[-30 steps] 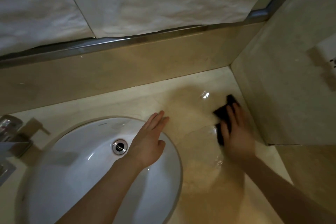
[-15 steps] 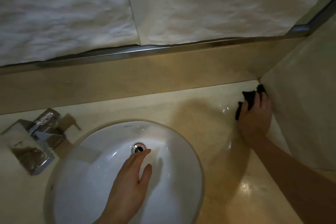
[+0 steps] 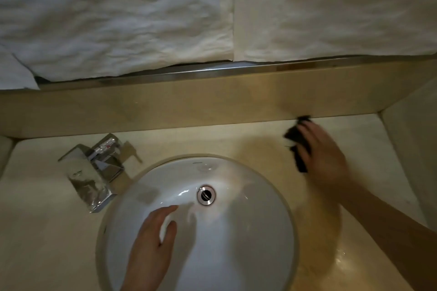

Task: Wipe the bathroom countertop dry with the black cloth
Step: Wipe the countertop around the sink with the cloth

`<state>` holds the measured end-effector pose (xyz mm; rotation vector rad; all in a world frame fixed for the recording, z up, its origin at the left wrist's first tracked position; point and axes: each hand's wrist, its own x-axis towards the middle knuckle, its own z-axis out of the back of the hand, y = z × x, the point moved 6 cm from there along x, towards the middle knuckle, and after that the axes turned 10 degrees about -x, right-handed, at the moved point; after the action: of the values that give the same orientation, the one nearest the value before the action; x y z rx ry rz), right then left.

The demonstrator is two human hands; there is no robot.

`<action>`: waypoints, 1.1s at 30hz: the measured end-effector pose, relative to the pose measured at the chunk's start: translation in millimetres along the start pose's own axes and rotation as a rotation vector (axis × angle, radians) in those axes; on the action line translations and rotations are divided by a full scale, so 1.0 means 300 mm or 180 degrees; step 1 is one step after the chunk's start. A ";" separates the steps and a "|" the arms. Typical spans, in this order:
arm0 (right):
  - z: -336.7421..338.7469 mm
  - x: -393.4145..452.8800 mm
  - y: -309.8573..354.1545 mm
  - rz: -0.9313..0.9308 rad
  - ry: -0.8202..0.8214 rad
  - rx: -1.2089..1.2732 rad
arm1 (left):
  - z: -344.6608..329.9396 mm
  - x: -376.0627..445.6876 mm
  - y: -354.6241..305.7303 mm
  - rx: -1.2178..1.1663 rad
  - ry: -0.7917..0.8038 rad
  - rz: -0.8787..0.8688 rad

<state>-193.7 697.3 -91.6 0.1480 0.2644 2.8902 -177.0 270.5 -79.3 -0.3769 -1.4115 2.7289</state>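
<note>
Clearly mid-wipe, the right hand [image 3: 324,156] presses the cloth [image 3: 298,146] flat on the counter [image 3: 212,144] at right of frame against the back ledge, left hand [image 3: 151,243] relaxed over the basin [image 3: 236,172]; next likely calls for sweeping toward the glistening lower-right patch.

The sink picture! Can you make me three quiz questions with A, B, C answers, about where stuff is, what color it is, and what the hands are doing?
1. Where is the cloth?
A. In the sink
B. On the countertop right of the sink
C. On the faucet

2. What color is it?
A. White
B. Red
C. Black

3. What is the left hand doing?
A. Open above the sink
B. Gripping the faucet
C. Holding a cup

Answers:
B, the right hand presses the black cloth on the countertop.
C, it is plainly black.
A, the left hand shows straight fingers over the sink, away from the faucet.
</note>
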 end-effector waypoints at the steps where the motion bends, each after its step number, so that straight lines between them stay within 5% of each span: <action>1: 0.003 -0.023 -0.034 -0.0443 -0.0130 0.0041 | 0.055 -0.001 0.033 0.0047 -0.0193 -0.0059; 5: -0.054 -0.036 0.070 -0.1570 -0.0612 -0.0014 | 0.251 -0.045 0.204 0.0768 -0.0696 -0.0075; 9: -0.134 0.052 0.343 -0.1341 -0.0624 0.0009 | 0.297 -0.115 0.344 0.1694 -0.0460 -0.0572; 17: -0.197 0.075 0.661 -0.1068 -0.0490 -0.0130 | 0.282 -0.151 0.351 0.1242 -0.0563 -0.0638; 28: -0.326 0.092 1.317 0.1351 0.0318 0.0443 | 0.290 -0.141 0.368 0.1285 -0.0878 -0.1116; 31: -0.272 0.092 1.311 0.2083 0.0621 0.0723 | 0.296 -0.139 0.383 0.1250 -0.0914 -0.1126; 33: -0.213 0.143 1.201 0.1966 0.0821 0.0799 | 0.303 -0.138 0.386 0.1210 -0.0911 -0.1184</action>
<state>-323.3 352.6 -82.3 -0.1294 0.7468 3.4750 -150.1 124.1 -114.5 0.2764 -0.8536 2.7120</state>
